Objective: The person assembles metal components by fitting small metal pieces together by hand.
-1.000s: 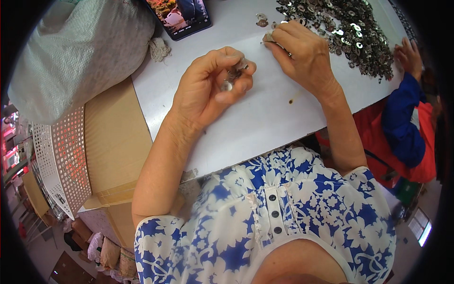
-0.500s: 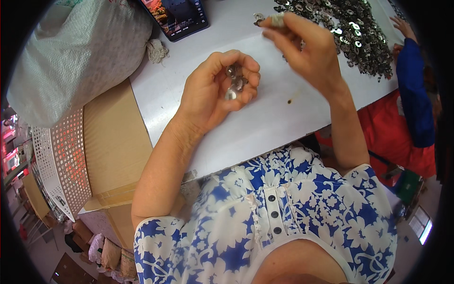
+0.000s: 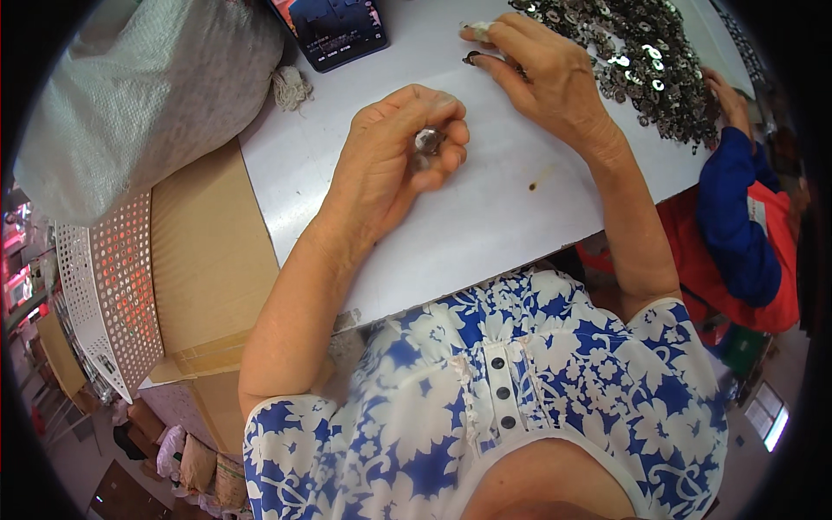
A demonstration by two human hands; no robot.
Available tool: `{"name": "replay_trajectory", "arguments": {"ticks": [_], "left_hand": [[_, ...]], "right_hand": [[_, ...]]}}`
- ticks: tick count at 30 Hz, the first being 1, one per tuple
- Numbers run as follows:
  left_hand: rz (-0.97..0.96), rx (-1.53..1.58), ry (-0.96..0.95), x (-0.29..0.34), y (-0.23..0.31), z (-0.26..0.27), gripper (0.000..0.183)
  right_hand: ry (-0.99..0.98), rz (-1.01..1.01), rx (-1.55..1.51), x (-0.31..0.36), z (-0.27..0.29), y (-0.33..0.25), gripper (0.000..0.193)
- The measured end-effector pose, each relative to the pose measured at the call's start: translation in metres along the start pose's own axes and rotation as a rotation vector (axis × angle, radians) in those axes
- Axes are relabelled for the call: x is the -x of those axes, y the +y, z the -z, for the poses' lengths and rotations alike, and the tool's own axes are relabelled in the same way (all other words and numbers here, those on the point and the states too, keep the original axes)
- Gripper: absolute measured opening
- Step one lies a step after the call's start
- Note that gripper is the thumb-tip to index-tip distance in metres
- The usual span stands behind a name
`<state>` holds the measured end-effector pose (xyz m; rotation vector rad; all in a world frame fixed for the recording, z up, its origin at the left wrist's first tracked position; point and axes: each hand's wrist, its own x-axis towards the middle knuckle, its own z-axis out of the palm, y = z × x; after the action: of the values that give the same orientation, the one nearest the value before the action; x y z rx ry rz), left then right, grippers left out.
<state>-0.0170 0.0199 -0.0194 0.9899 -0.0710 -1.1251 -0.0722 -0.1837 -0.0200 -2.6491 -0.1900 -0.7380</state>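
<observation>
My left hand (image 3: 394, 147) is curled, palm turned inward, around shiny round metal pieces (image 3: 427, 141); fingers partly hide them. Farther right, my right hand (image 3: 546, 82) hovers low over the white tabletop (image 3: 407, 260), thumb and index finger apart. A pale wrap (image 3: 477, 31) covers part of one of its fingers. Against the thumb tip is a small dark piece (image 3: 471, 58); whether it is gripped or only touched is unclear. Just beyond this hand spreads a heap of dark, glossy ring-like metal pieces (image 3: 646, 78).
A phone (image 3: 334, 35) with a lit screen lies at the far edge, beside a bundle of pale string (image 3: 290, 88). To the left are a bulging white woven sack (image 3: 165, 104), cardboard (image 3: 212, 260) and a perforated white basket (image 3: 117, 295). At right, a person in blue sleeves (image 3: 737, 217) reaches to the heap.
My left thumb has closed over the metal pieces, hiding more of them. My right hand has shifted slightly left, its thumb and index finger farther apart. The other person has leaned in toward the heap.
</observation>
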Motion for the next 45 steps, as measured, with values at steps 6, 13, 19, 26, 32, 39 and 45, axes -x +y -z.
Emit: {"name": "replay_trajectory", "arguments": {"ticks": [6,13,19,26,32,39,45], "left_hand": [[-0.055,-0.026,0.074,0.002,0.000,-0.002,0.017],[-0.160,-0.165,0.132,0.005,0.000,-0.003,0.017],[-0.160,-0.163,0.120,0.007,0.003,0.001,0.017],[-0.032,0.027,0.085,0.002,0.009,0.012,0.013],[0.117,0.462,-0.036,-0.004,0.012,0.023,0.019],[-0.089,0.245,-0.059,0.000,0.008,0.014,0.012],[-0.153,0.003,0.011,0.006,0.013,-0.001,0.010]], "right_hand": [[-0.143,-0.153,-0.215,0.009,0.002,0.007,0.017],[-0.167,-0.500,-1.004,0.013,0.009,-0.024,0.014],[-0.179,-0.462,-0.900,0.013,0.009,-0.026,0.014],[-0.395,-0.481,-0.796,-0.016,0.017,-0.002,0.018],[-0.139,0.023,0.040,-0.027,0.003,0.021,0.012],[-0.216,-0.066,-0.002,-0.016,-0.006,0.019,0.018],[-0.196,-0.520,-0.879,-0.007,0.027,-0.019,0.016]]}}
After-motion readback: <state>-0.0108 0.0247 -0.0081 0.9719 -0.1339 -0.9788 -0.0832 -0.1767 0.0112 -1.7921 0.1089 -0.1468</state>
